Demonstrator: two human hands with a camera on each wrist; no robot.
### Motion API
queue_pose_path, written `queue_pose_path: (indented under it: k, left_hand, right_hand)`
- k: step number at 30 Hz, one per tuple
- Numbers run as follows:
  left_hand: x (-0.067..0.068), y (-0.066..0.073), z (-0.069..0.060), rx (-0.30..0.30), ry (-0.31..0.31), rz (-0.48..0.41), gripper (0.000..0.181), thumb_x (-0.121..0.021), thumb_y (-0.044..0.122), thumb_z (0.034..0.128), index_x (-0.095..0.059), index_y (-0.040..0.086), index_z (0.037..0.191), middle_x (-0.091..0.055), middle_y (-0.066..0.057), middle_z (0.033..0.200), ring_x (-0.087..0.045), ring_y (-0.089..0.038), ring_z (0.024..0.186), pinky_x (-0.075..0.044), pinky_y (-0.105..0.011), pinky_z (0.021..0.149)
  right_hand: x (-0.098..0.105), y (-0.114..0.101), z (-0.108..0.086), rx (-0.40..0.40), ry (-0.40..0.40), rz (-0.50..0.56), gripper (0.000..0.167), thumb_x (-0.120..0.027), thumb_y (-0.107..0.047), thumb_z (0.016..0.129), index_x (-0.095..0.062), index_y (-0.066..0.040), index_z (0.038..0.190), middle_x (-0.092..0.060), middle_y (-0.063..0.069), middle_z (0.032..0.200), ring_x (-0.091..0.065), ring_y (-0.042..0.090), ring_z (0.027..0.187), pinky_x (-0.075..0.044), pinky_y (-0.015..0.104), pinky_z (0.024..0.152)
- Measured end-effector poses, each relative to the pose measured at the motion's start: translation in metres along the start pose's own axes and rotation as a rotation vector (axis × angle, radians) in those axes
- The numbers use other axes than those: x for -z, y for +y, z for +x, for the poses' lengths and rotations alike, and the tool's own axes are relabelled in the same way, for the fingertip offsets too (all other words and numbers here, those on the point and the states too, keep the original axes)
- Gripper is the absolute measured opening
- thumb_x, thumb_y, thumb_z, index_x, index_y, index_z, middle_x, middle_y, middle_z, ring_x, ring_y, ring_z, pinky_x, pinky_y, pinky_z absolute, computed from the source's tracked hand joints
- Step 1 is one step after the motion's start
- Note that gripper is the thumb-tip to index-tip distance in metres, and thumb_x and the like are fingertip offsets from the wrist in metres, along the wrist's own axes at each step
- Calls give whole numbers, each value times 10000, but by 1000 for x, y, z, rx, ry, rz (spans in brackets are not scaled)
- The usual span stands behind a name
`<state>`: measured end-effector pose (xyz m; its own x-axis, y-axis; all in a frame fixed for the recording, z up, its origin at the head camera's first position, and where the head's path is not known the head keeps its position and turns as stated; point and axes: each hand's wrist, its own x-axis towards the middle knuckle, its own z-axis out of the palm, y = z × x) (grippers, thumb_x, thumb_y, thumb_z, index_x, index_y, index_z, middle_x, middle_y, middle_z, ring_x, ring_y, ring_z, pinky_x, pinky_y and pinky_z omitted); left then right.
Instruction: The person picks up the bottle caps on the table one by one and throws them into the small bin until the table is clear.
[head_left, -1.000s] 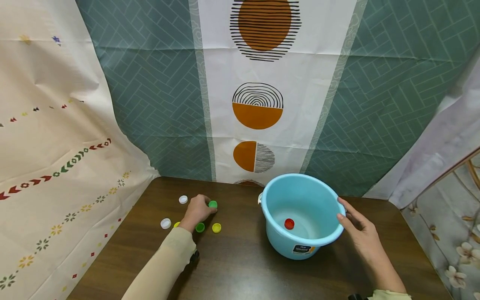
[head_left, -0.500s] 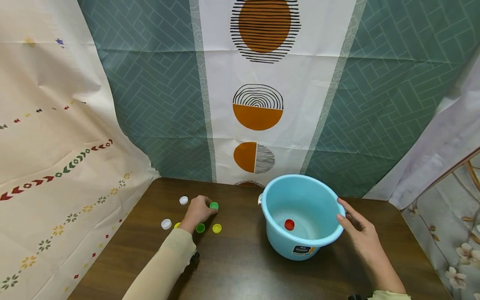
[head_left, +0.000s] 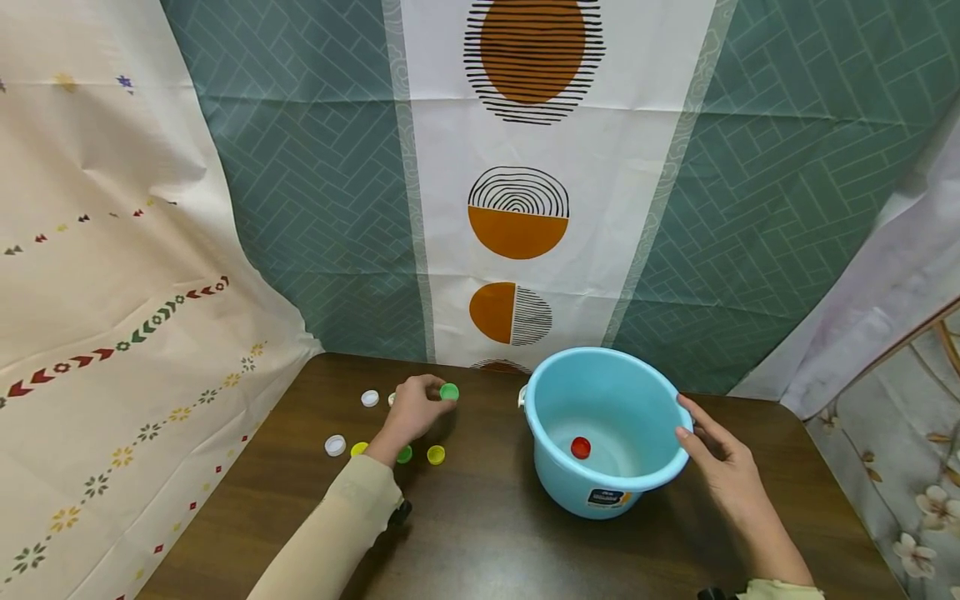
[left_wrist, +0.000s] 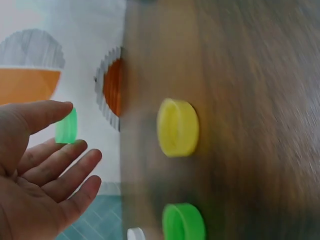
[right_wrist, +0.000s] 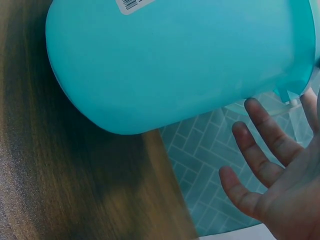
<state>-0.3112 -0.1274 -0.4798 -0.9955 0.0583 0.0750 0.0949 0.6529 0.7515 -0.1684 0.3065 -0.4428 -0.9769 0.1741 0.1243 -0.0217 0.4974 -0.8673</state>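
Note:
Between thumb and fingertips, my left hand (head_left: 416, 410) pinches a green cap (head_left: 449, 392), raised off the table. In the left wrist view the same green cap (left_wrist: 66, 126) sits on edge between the thumb and fingers of the left hand (left_wrist: 42, 170). A light blue bucket (head_left: 607, 482) stands upright at the right, with a red cap (head_left: 581, 447) on its inside bottom. My right hand (head_left: 723, 475) holds the bucket's right rim with thumb and fingers. The right wrist view has the right hand (right_wrist: 285, 175) beside the bucket (right_wrist: 170, 60), some fingers spread.
On the brown table (head_left: 480, 533) around the left hand lie two yellow caps (head_left: 436, 455) (head_left: 359, 449), another green cap (head_left: 405, 454) and several white caps (head_left: 335, 446), one partly behind the hand. Patterned cloths (head_left: 330, 183) hang behind and beside the table.
My left hand has lifted the green cap from the table and moved it slightly right and away from me, uncovering a whitish cap behind it. The right hand and bucket stay as they were.

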Motion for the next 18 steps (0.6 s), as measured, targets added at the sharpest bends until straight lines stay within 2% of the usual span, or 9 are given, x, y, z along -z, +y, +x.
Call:
queue_pose_path:
  k: [5, 9, 12, 18]
  left_hand:
    - [1, 18, -2, -70, 31, -73, 314, -752, 304, 767, -674, 164, 1038, -691, 20, 931, -654, -135, 845, -547, -325, 732]
    - [2, 31, -4, -131, 67, -112, 284, -752, 300, 769, -684, 186, 1020, -688, 45, 880, -648, -109, 801, -545, -302, 729]
    - [2, 39, -6, -164, 100, -136, 270, -753, 295, 771, -690, 199, 1016, -689, 63, 872, -645, -93, 794, -540, -295, 734]
    - [6, 54, -11, -199, 166, -173, 265, -750, 300, 769, -693, 209, 1011, -680, 70, 867, -619, -97, 797, -519, -298, 715]
  right_hand:
    - [0, 0, 1, 10, -1, -6, 498, -531, -352, 943, -392, -325, 1420, -566, -182, 1199, -546, -89, 980, -458, 114, 749]
    - [0, 0, 0, 7, 0, -11, 499, -534, -349, 942, -392, -329, 1419, -601, -76, 1214, -551, -81, 972, -450, 115, 748]
    - [0, 0, 0, 6, 1, -8, 500, -536, -348, 941, -393, -327, 1419, -609, -46, 1212, -551, -75, 973, -446, 115, 753]
    - [0, 0, 0, 6, 5, 0, 501, -537, -351, 940, -394, -324, 1419, -572, -179, 1199, -543, -82, 983, -447, 115, 755]
